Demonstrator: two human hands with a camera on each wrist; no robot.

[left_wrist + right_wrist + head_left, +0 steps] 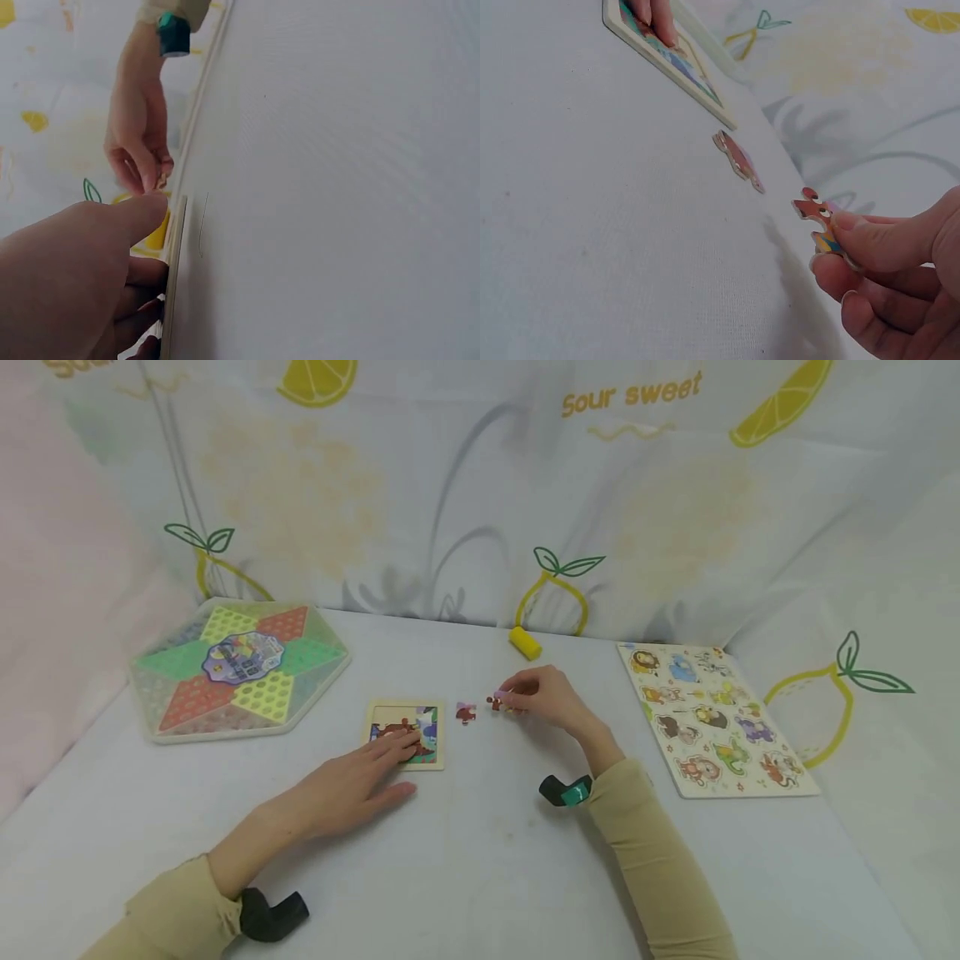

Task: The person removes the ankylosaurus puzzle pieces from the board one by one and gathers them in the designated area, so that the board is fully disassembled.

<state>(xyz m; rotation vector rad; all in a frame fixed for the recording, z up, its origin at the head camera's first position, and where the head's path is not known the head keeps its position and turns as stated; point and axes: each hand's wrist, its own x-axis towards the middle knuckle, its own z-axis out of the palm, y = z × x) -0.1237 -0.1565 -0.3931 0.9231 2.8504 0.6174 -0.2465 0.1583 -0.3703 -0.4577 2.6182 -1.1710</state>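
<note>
A small square wooden jigsaw puzzle [440, 735] lies on the table, partly filled, with bare wood at its upper left. My left hand [348, 789] rests over its lower part, fingers extended across the picture and covering some of it. Between thumb and fingers, my right hand [546, 697] pinches a puzzle piece [825, 225] with brown, yellow and blue on it, raised off the table in the right wrist view. One loose puzzle piece [466, 713], brown and pink, lies flat between the wooden frame and my right hand.
A hexagonal Chinese checkers box [247, 668] stands at the back left. On the right lies an animal peg board [720, 727]. A yellow cylinder [525, 643] is near the back edge, before a lemon-printed curtain [465, 485]. Both wrists wear black devices.
</note>
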